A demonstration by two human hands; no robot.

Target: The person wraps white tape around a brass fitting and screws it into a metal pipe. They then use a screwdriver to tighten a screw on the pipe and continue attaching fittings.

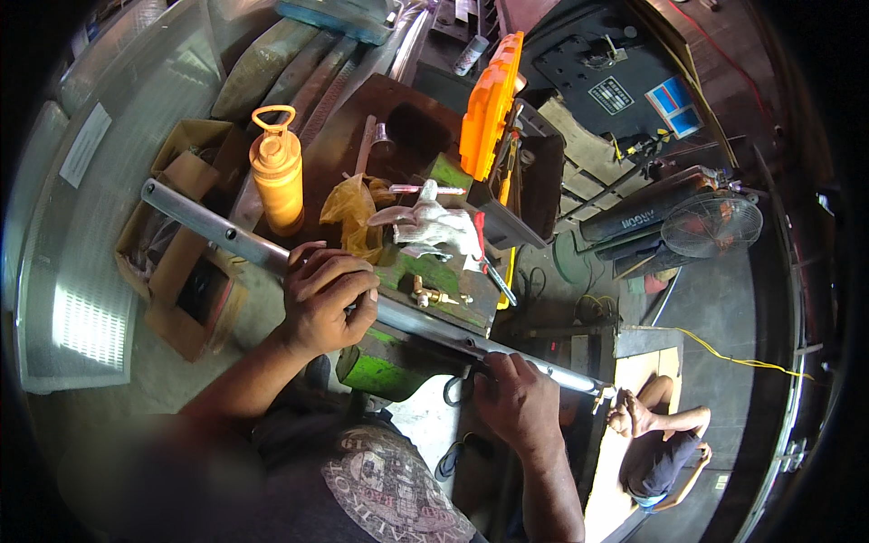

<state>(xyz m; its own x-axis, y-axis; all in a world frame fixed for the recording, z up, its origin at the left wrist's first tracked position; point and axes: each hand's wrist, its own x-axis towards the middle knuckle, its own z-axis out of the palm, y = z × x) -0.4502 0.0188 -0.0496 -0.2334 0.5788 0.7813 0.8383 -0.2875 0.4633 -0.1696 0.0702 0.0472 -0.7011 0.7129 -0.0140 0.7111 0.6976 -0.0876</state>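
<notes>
Steadying the pipe [416, 323]: seemed to be the step.
Next hold: likely called for firm fingers.
Pipe: ran under the left fingers and out past the right ones.
Left hand [328, 300]: fingers were bent, clamped on the pipe.
Right hand [520, 398]: fingers curled at the pipe; could not tell if they gripped it.

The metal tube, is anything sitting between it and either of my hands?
Nothing visible is. Your left hand lies directly over the metal tube, and your right hand is curled at its near edge. The undersides of both hands are hidden.
</notes>
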